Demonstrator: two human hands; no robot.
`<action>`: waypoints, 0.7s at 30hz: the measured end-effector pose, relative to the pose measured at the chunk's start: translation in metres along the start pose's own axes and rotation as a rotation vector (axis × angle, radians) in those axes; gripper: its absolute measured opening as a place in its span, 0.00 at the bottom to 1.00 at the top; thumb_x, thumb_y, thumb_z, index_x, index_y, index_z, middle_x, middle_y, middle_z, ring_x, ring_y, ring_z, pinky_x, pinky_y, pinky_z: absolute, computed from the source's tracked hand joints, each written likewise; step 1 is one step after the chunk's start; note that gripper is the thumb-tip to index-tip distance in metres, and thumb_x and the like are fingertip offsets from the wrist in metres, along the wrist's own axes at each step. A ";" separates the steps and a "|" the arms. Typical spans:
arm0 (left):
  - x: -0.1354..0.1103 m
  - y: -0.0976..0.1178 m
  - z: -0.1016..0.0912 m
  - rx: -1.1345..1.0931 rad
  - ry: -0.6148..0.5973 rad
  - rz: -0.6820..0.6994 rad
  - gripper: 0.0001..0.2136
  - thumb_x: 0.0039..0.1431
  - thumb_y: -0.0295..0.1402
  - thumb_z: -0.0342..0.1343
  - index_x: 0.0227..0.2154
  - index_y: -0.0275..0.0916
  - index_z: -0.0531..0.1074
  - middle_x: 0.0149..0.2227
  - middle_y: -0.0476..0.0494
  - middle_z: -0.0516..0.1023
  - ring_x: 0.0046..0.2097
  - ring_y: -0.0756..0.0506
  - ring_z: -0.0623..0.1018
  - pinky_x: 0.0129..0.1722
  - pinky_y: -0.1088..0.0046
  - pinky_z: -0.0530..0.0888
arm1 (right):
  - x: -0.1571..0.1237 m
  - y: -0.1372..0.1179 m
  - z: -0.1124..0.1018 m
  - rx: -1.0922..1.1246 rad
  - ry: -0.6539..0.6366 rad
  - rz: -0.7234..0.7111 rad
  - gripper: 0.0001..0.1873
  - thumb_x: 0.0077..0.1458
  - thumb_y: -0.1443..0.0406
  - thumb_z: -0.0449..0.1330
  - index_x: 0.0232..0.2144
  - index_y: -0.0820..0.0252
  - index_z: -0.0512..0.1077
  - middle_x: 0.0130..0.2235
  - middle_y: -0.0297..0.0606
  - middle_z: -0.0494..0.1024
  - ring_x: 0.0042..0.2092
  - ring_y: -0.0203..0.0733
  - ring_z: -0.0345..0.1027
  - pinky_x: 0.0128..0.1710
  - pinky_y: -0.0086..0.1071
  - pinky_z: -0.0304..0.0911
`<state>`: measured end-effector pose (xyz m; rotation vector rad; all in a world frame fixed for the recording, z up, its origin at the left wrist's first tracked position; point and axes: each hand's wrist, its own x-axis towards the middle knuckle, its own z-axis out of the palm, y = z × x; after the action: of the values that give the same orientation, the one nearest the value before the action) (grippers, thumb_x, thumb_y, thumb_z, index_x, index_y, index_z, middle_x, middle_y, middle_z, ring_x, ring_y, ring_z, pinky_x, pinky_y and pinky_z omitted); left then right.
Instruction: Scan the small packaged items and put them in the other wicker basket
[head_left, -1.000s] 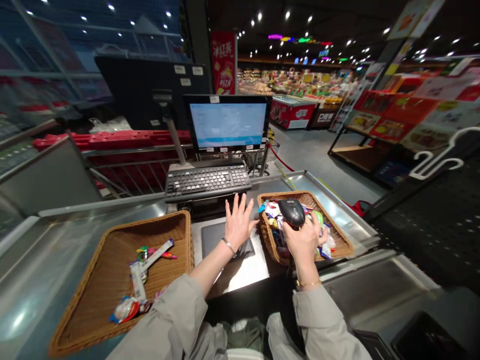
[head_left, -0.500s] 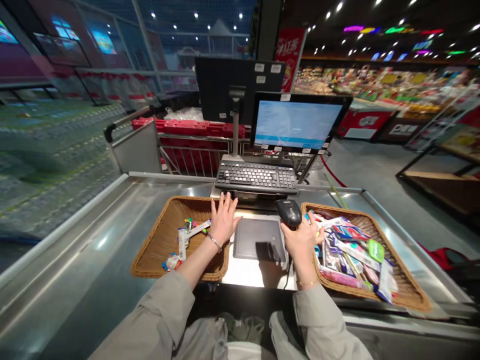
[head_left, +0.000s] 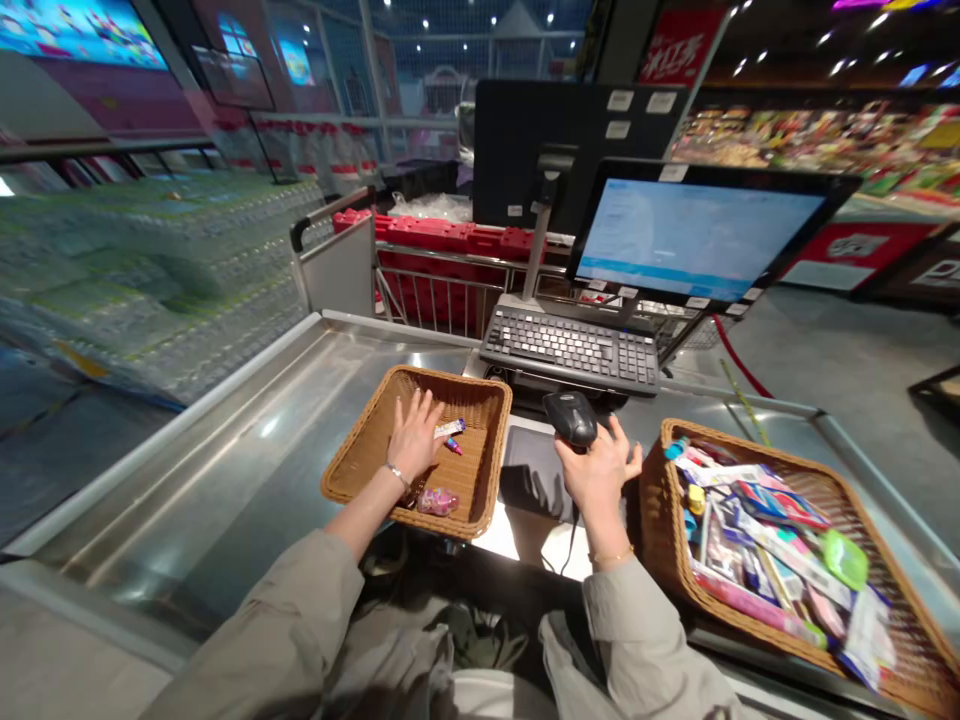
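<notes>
Okay, we've got our left hand (head_left: 415,435) open in a wicker basket (head_left: 450,381), our right hand (head_left: 600,472) gripping a black barcode scanner (head_left: 570,418).

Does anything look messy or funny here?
Yes, a little. The wicker basket on the right is heaped with jumbled packets lying every which way, while the other wicker basket holds only a few small things. Nothing looks spilled.
</notes>
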<state>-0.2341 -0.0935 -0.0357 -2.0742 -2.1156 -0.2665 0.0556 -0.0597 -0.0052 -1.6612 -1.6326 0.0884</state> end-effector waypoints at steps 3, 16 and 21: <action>-0.010 -0.007 0.006 0.021 -0.077 0.017 0.26 0.60 0.40 0.57 0.60 0.39 0.66 0.68 0.31 0.57 0.70 0.33 0.51 0.67 0.41 0.44 | -0.003 -0.005 0.005 0.009 -0.018 -0.016 0.15 0.52 0.54 0.57 0.34 0.56 0.77 0.48 0.44 0.79 0.62 0.57 0.55 0.61 0.62 0.34; -0.011 0.008 0.049 0.054 -0.522 0.382 0.21 0.50 0.45 0.65 0.46 0.43 0.77 0.65 0.33 0.64 0.68 0.32 0.57 0.66 0.41 0.41 | -0.011 -0.002 0.009 -0.015 -0.047 0.026 0.17 0.50 0.54 0.56 0.36 0.57 0.77 0.48 0.45 0.79 0.62 0.56 0.56 0.61 0.59 0.34; -0.011 0.018 0.076 -0.034 -0.648 0.495 0.06 0.48 0.31 0.64 0.32 0.43 0.79 0.56 0.39 0.75 0.65 0.34 0.63 0.64 0.40 0.42 | -0.011 0.002 0.005 -0.043 -0.045 0.042 0.17 0.51 0.53 0.55 0.34 0.57 0.77 0.47 0.46 0.79 0.62 0.56 0.56 0.61 0.59 0.35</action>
<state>-0.2155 -0.0854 -0.1123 -2.8896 -1.7515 0.5016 0.0526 -0.0671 -0.0145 -1.7379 -1.6437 0.1136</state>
